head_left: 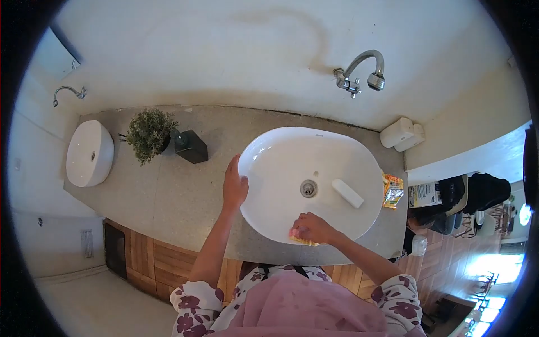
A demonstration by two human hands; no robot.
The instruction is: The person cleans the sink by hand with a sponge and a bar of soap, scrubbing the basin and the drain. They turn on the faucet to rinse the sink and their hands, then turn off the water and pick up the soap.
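A white oval washbasin (261,210) sits on the grey counter in front of me, with a metal drain (309,189) in its floor. My left hand (234,188) lies against the basin's left side, fingers stretched along the outer wall and thumb apart near the rim. At the front rim, my right hand (314,227) is closed around a pink and yellow sponge (303,240), pressed to the basin's edge; the fingers partly cover it. Inside the basin, right of the drain, lies a white plastic bottle (348,194) on its side.
A chrome tap (362,70) juts from the wall above. Left on the counter (185,224) are a dark square bottle (191,147), a potted plant (149,135) and a second basin (90,154). Right of my basin stand a yellow-orange packet (392,191) and white containers (397,132).
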